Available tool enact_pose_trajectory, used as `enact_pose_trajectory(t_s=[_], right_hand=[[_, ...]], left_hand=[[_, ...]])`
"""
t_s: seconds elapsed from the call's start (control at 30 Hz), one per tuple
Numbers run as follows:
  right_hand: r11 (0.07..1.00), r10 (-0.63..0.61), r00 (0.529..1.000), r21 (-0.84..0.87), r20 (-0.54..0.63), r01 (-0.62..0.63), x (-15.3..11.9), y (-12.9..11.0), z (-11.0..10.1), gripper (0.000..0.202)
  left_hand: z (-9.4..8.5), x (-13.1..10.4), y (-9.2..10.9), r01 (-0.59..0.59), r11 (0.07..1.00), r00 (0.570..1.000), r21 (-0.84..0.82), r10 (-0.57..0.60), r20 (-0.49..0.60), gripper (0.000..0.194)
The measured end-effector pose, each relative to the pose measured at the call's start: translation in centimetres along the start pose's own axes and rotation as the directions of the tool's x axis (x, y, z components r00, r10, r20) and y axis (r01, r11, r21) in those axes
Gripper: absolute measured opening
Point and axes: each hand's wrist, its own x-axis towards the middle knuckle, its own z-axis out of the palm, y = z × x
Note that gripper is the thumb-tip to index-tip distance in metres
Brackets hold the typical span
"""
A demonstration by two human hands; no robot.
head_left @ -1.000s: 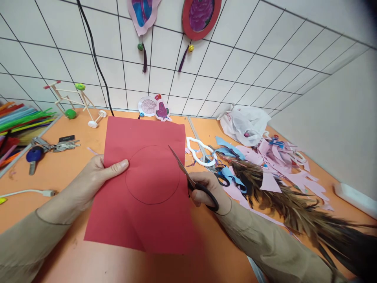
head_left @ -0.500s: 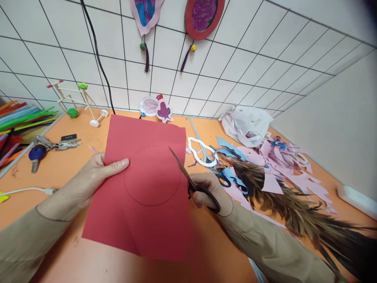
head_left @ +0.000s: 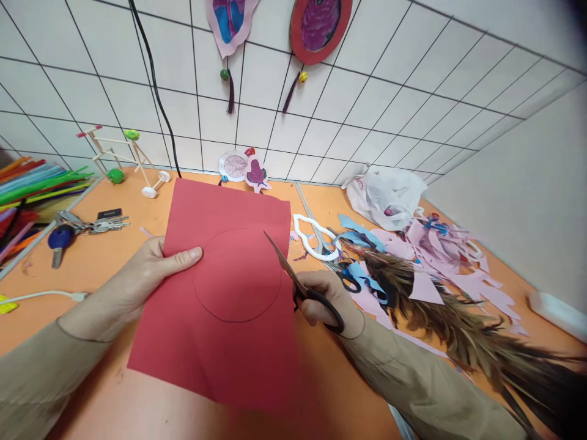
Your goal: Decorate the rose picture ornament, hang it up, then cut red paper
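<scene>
My left hand (head_left: 160, 269) grips a sheet of red paper (head_left: 238, 360) by its left edge, thumb on top and fingers underneath. A circle is drawn in dark line on the paper's face. My right hand (head_left: 323, 296) is closed around the black handles of a pair of scissors (head_left: 287, 266). One blade lies over the right part of the sheet, its tip near the circle's upper right. The other blade is hidden, apparently behind the paper. No cut along the drawn line can be seen.
Paper scraps (head_left: 426, 244), a second pair of scissors (head_left: 351, 281), a white paper outline (head_left: 316, 237) and a feather duster (head_left: 440, 324) lie right. Behind them sits a plastic bag (head_left: 385, 192). Keys (head_left: 59, 238), a cable (head_left: 46, 294) and a stick model (head_left: 123, 153) are left.
The whole view has shifted very slightly. Both hands, the red paper and the scissors keep nearly the same position to each other.
</scene>
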Motion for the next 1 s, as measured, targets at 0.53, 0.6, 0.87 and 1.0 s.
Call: enact_pose_trajectory(t_s=[0.53, 0.6, 0.87, 1.0], right_hand=[[1.000, 0.025, 0.999, 0.006, 0.025, -0.026, -0.4, 1.0, -0.1, 0.047], [0.999, 0.027, 0.999, 0.029, 0.047, -0.028, -0.3, 0.8, 0.0, 0.049], [0.995, 0.054, 0.994, 0.077, 0.094, -0.062, -0.3, 0.9, -0.2, 0.052], [0.994, 0.075, 0.993, 0.079, 0.093, -0.082, -0.3, 0.7, -0.2, 0.052]], left_hand=[[-0.5, 0.4, 0.2, 0.019, 1.000, 0.999, -0.010, -0.019, 0.047, 0.035], [-0.5, 0.5, 0.1, 0.029, 1.000, 0.997, -0.008, -0.029, 0.066, 0.033], [-0.5, 0.6, -0.4, 0.037, 0.999, 0.997, 0.038, -0.039, 0.064, 0.032], [-0.4, 0.5, -0.3, 0.047, 0.996, 0.998, 0.071, -0.051, 0.047, 0.033]])
